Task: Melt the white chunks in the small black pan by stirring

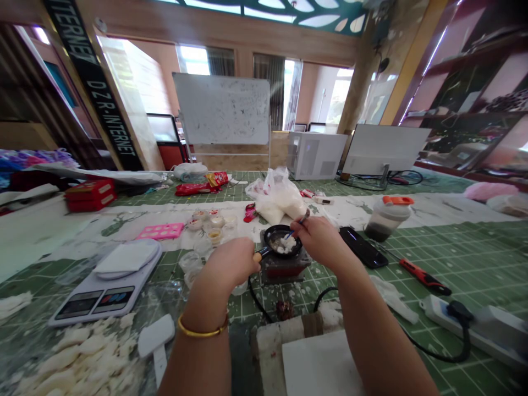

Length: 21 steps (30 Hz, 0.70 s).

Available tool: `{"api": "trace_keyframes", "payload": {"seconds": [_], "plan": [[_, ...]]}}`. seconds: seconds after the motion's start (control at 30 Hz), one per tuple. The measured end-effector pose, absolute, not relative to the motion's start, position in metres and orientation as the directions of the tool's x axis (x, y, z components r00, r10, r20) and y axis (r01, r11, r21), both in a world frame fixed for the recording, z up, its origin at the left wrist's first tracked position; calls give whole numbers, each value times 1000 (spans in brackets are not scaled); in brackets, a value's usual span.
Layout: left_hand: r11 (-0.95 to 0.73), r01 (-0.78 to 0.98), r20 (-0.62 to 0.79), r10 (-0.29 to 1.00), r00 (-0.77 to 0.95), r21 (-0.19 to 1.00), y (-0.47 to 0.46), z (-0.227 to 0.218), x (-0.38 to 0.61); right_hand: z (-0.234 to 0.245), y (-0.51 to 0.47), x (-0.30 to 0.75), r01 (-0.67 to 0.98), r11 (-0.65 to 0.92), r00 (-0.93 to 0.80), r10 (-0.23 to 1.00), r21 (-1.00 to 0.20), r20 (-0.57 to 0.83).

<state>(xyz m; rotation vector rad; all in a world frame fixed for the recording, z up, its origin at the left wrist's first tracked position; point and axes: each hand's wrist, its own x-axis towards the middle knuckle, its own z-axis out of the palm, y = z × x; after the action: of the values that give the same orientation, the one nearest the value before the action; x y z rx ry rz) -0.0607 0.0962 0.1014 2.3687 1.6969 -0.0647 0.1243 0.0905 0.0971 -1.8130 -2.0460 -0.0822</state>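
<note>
My left hand (239,257) is closed around the handle of a small black frying pan (270,234). The pan rests on a small dark hot plate (284,268) with a black cord. White lumps (285,243) lie in the pan, with some clear-looking liquid around them. My right hand (315,234) is closed on a thin blue stick (290,233), whose tip reaches down into the lumps. What the stick's other end looks like is partly hidden by my fingers.
A kitchen scale (111,275), small clear cups (202,245) and a pink mold (160,231) are at left. A white-filled plastic bag (280,201) sits behind the pan. At right are a phone (363,247), a shaker bottle (388,217), a screwdriver (424,276) and a power strip (449,324).
</note>
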Motion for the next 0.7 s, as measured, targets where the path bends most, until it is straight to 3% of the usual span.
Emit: {"api": "trace_keyframes", "payload": {"seconds": [0.1,0.3,0.5,0.7], "plan": [[-303,941,-174,929,327,151,96,102,-60,96,91,124,976,129,-67,945,-175,319],[-305,941,-184,926,329,146,95,103,-60,98,89,126,956,158,-74,944,-246,321],[-303,942,-177,929,326,147,97,102,-61,98,88,128,969,135,-62,945,-209,320],[-313,939,-164,928,334,144,98,98,-61,94,89,121,921,211,-119,953,-328,279]]}}
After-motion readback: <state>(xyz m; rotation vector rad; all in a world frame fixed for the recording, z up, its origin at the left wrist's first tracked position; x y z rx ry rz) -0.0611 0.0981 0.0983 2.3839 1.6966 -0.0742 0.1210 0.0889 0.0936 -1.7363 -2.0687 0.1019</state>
